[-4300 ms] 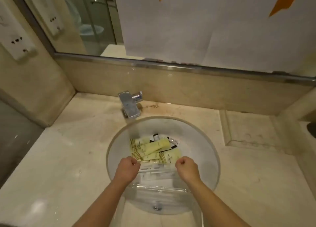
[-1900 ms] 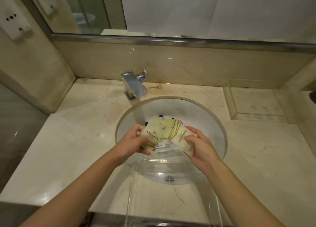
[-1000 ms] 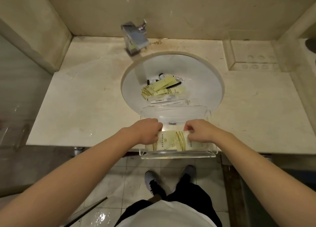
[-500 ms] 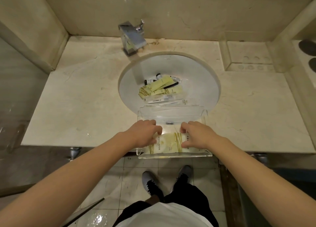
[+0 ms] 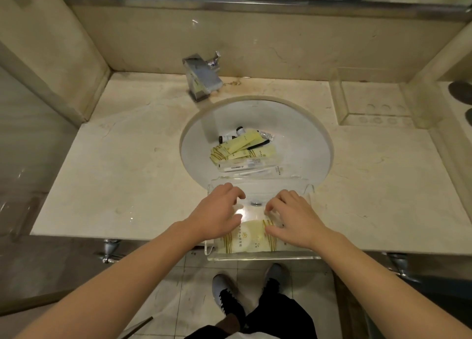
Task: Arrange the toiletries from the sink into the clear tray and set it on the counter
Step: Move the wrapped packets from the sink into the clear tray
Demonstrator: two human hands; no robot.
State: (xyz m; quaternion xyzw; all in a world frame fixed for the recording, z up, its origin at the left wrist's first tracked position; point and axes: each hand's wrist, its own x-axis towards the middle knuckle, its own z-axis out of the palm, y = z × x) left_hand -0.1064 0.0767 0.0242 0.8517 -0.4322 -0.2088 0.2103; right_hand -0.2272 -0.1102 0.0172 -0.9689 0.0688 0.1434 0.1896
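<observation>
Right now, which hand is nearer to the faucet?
Left. The left hand lies over the tray's left half, nearly straight below the faucet in the picture. The right hand lies over the right half, further to the side.

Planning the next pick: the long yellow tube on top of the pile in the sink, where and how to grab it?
Pinch the long yellow tube mid-body, across its narrow width, coming from above. It lies flat and diagonal on top of the other packets in the sink, so its upper face is exposed and nothing covers it; its ends run close to the small dark-capped bottles.
</observation>
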